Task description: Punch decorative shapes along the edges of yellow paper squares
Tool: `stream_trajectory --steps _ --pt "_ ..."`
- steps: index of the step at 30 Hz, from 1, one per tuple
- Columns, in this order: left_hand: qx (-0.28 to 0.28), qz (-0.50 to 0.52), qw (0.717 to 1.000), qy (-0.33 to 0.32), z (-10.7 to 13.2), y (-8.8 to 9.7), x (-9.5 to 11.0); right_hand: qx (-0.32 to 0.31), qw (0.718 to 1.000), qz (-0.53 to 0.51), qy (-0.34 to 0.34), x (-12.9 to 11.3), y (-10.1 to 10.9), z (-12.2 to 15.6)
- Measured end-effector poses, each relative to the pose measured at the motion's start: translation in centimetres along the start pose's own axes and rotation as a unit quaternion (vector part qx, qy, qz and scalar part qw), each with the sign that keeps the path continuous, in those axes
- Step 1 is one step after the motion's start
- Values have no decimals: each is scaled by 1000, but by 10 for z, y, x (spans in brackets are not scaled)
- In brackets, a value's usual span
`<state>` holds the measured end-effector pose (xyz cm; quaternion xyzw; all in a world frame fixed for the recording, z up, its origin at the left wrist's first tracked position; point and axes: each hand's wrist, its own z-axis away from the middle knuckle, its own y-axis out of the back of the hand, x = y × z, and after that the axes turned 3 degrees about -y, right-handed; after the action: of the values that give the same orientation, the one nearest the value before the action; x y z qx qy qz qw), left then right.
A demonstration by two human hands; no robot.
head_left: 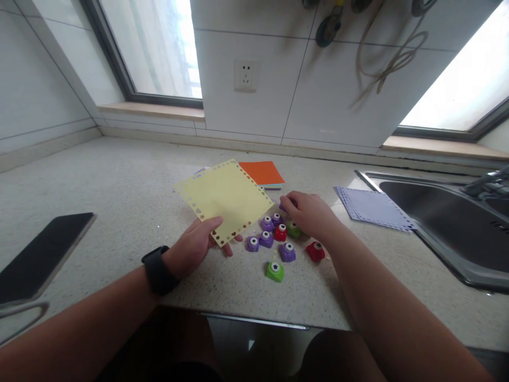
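Note:
A yellow sheet of paper [226,196], with small shapes punched along its edges, is pinched by its near corner in my left hand [199,239], thumb on top and fingers beneath. My right hand [308,209] is closed on a purple craft punch [283,206], mostly hidden by the fingers, at the back of a group of punches. Several purple punches [266,239] stand in that group with a red punch [280,232]. Partly behind my right hand is a green punch [294,229]. Another red punch [316,251] is below my right wrist, and a green punch [274,271] stands nearest the counter's front edge.
Behind the yellow sheet lies a stack of coloured paper, orange on top [262,172]. Punched lilac sheets [374,208] lie at right, reaching the rim of a steel sink [437,249]. A dark flat board [43,252] lies at left. The tiled wall [254,116] closes off the back.

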<state>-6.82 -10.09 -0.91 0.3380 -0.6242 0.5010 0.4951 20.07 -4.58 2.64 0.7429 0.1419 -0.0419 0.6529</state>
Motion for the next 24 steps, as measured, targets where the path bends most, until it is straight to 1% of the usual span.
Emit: stream_trajectory --steps 4,8,17,24 --pt "12 5 1000 6 0 -2 2 -25 999 37 28 0 1 1" --pt "11 -2 1000 3 0 -2 2 -41 997 43 45 1 1 2" --pt "7 3 1000 -4 -1 3 -3 -48 998 15 32 3 0 1" --pt "5 24 1000 -11 -3 2 -5 -47 999 -5 28 4 1 1"
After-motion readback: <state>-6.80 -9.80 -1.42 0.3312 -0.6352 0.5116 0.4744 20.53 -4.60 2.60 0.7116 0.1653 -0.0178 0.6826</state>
